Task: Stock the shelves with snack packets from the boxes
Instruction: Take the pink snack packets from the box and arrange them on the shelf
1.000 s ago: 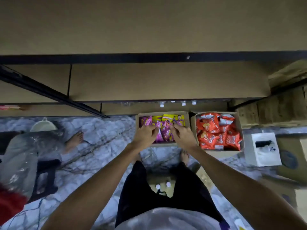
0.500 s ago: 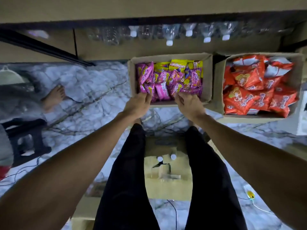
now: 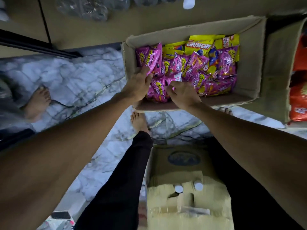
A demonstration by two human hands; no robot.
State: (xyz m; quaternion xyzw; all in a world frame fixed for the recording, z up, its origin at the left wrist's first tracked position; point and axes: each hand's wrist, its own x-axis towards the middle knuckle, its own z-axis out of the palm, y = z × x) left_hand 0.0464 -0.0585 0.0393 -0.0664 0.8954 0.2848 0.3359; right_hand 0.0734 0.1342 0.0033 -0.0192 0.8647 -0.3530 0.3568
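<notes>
Left hand [image 3: 138,84] and right hand [image 3: 183,96] both reach from the lower corners of the frame into the snack carton [image 3: 247,63] at centre. The right hand's fingers are curled and pinch the edge of one of the pink packets [image 3: 157,90] at the carton's near side. The left hand lies against the pink packets by the carton's left wall with its fingers pushed in among them; whether it has closed round one cannot be told.

At bottom centre, nearest the camera, a torn cardboard box [image 3: 182,160] stands between the person's legs in black trousers [image 3: 116,180], with two white caps [image 3: 178,188] showing through its ripped top. Above it one bare foot [image 3: 138,121] stands on the marble floor [image 3: 83,77], just below the snack carton. At the left edge another person's bare foot [image 3: 39,100] rests on the same floor.

Inside the snack carton, the pink packets fill the near and left parts, with yellow packets [image 3: 199,44] along the far side. Just beside it, at the right edge, a second carton [image 3: 274,77] holds orange packets [image 3: 299,97]. Along the top of the frame runs a shelf [image 3: 149,20] carrying clear plastic bottles [image 3: 83,9].
</notes>
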